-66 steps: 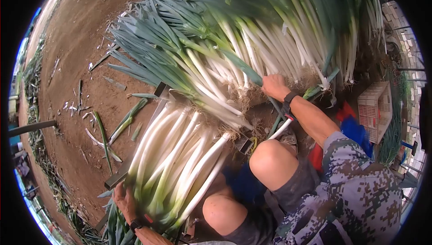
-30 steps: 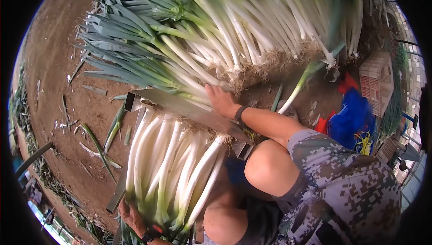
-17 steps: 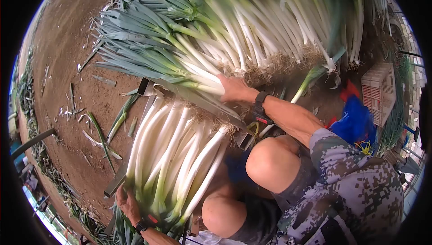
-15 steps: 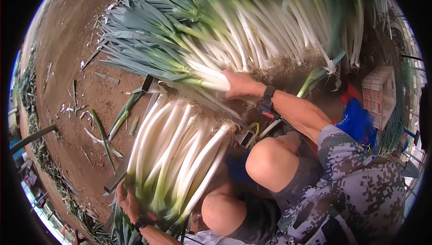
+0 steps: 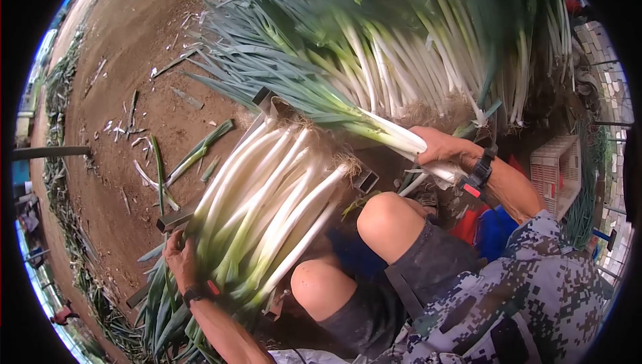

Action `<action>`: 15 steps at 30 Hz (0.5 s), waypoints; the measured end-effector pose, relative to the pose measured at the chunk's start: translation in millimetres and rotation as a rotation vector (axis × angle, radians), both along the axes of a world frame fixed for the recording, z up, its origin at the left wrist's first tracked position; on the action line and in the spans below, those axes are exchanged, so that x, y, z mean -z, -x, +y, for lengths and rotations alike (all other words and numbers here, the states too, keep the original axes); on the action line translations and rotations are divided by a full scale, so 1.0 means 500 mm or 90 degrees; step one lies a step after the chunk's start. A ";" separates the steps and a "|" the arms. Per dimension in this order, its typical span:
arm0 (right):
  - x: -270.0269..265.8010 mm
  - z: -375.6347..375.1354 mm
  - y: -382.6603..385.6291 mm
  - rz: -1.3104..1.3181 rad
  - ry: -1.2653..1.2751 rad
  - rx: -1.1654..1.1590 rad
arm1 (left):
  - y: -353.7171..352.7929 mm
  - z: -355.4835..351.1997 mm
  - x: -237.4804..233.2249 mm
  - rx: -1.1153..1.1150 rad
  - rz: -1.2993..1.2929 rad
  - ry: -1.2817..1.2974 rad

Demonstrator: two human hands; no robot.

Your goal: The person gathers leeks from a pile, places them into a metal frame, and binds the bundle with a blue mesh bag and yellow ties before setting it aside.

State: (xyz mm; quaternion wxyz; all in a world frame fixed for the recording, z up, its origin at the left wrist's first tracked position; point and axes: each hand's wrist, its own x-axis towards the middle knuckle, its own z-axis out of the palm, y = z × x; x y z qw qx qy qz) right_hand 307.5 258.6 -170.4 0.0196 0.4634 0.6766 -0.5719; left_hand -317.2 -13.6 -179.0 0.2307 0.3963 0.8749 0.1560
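Observation:
My right hand [image 5: 438, 149] is closed around the white lower stems of a few leeks [image 5: 384, 129], whose green leaves stretch up and left over the pile. Below them, a bundle of leeks [image 5: 261, 197] lies in a metal frame [image 5: 175, 219], roots toward the top and leaves hanging toward me. My left hand [image 5: 180, 262] rests against the left side of this bundle, near where white turns to green. Its fingers lie along the edge, partly spread, without wrapping round a stem.
A large pile of leeks [image 5: 428, 63] lies beyond my right hand. Leaf scraps [image 5: 160, 170] litter the dirt floor [image 5: 114, 123] on the left. A plastic crate [image 5: 555, 170] stands at right, near a blue cloth-like thing [image 5: 493, 230]. My knees [image 5: 391, 227] are close to the frame.
My right hand has moved right and toward me, drawing the held leeks away from the pile over the frame's top end. My left hand stays by the bundle. The view has shifted.

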 end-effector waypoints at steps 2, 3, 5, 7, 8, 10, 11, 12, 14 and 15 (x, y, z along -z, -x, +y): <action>-0.037 -0.044 -0.040 -0.012 0.085 0.046 | 0.010 -0.009 -0.002 -0.085 -0.125 -0.159; -0.066 -0.063 -0.062 -0.020 0.128 0.069 | 0.008 -0.008 -0.022 -0.156 -0.220 -0.262; -0.105 -0.117 -0.110 0.033 0.203 0.133 | 0.011 -0.039 -0.046 -0.297 -0.504 -0.570; -0.124 -0.187 -0.142 0.158 0.332 0.265 | -0.003 -0.084 -0.109 -0.314 -0.449 -0.554; -0.136 -0.215 -0.150 0.175 0.361 0.286 | -0.052 -0.096 -0.166 -0.367 -0.362 -0.506; -0.149 -0.259 -0.164 0.210 0.414 0.324 | -0.148 -0.133 -0.234 -0.324 -0.448 -0.573; -0.140 -0.281 -0.169 0.276 0.426 0.345 | -0.186 -0.160 -0.250 -0.276 -0.476 -0.582; -0.137 -0.293 -0.181 0.296 0.459 0.351 | -0.264 -0.159 -0.286 -0.268 -0.480 -0.606; -0.169 -0.325 -0.170 0.340 0.446 0.375 | -0.425 -0.141 -0.340 -0.222 -0.547 -0.639; -0.184 -0.340 -0.166 0.362 0.472 0.377 | -0.501 -0.124 -0.353 -0.196 -0.568 -0.609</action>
